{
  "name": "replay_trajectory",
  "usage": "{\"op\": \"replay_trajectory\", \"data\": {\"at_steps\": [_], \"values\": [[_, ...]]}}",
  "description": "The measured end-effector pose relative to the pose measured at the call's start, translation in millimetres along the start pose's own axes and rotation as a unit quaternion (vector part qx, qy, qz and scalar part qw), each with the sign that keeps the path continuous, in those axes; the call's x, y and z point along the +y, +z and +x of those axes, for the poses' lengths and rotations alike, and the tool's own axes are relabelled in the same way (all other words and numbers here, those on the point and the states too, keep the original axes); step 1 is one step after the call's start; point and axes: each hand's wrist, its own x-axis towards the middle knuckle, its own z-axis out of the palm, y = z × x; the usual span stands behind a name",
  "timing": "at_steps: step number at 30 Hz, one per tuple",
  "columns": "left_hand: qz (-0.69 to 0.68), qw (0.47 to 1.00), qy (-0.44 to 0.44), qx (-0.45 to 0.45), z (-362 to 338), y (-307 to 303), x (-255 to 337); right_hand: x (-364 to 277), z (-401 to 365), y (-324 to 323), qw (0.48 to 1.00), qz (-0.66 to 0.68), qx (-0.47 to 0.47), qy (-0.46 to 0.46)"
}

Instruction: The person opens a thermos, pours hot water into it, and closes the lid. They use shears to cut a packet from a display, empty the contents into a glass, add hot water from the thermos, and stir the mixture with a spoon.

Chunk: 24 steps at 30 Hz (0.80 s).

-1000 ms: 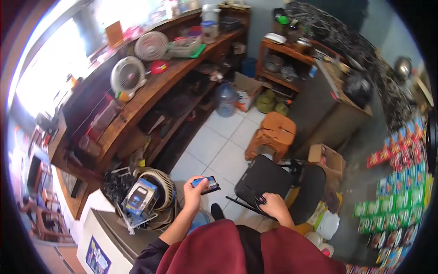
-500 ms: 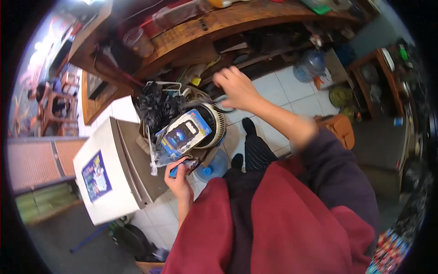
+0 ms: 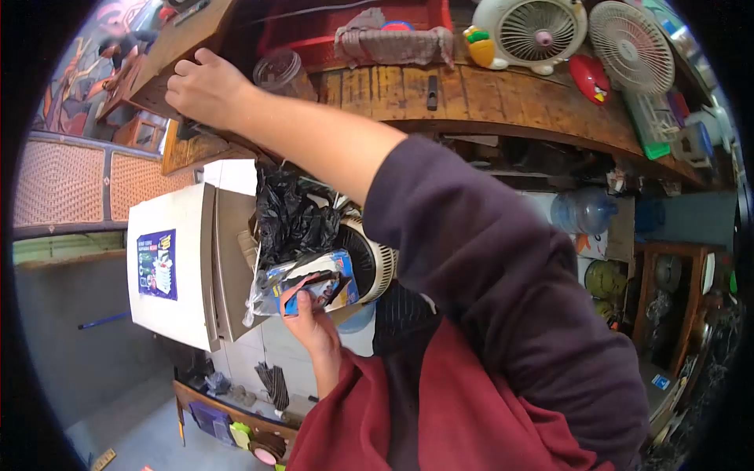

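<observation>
My left hand point(image 3: 312, 326) holds a small blue and dark packet point(image 3: 317, 289), thumb on top, in front of a blue and white box point(image 3: 343, 292). That box lies against a round cream fan-like item point(image 3: 383, 263), beside a black plastic bag point(image 3: 289, 216). My right arm stretches across to the upper left. There my right hand point(image 3: 206, 90) is at the left end of the wooden counter point(image 3: 377, 93), its fingers curled. Anything inside it is hidden.
A white fridge point(image 3: 171, 267) with a purple sticker stands at the left. On the counter are a red tray with a cloth point(image 3: 389, 43), a clear jar point(image 3: 283, 74), and fans point(image 3: 542, 35). Large water bottles point(image 3: 585, 212) stand at the right.
My right hand has moved from above the floor to the counter's left end. My left hand still holds the packet, now in front of the box. The view has turned, showing more counter.
</observation>
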Motion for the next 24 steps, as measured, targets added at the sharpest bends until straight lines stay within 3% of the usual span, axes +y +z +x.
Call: {"op": "replay_trajectory", "data": {"at_steps": [5,7,9,11,13,15,17,19,23,24], "values": [[-0.014,1.0,-0.021,0.017,2,13,-5,-10,-6,20,1.0,0.018,0.002,0.022],[0.029,0.999,-0.007,-0.014,13,-2,-10,-10,-15,19,0.992,0.093,-0.061,0.061],[0.021,0.998,-0.057,0.012,29,-9,-16,-17,-34,16,0.985,0.125,0.036,0.109],[0.02,0.994,-0.11,-0.003,49,-6,-19,-17,-68,-29,0.958,0.233,-0.018,0.166],[0.046,0.989,-0.116,-0.074,68,8,-16,-11,-112,-78,0.912,0.334,-0.074,0.226],[0.087,0.984,-0.107,-0.113,84,25,-17,0,-166,-123,0.895,0.344,-0.112,0.26],[0.103,0.965,-0.106,-0.215,99,39,-27,15,-215,-186,0.866,0.298,-0.198,0.349],[0.113,0.947,-0.125,-0.273,94,77,-38,23,-267,-244,0.822,0.223,-0.209,0.48],[0.11,0.89,-0.175,-0.405,58,161,-73,41,-301,-368,0.712,0.101,-0.139,0.68],[0.099,0.873,-0.193,-0.437,44,181,-82,45,-307,-392,0.714,0.081,-0.121,0.685]]}}
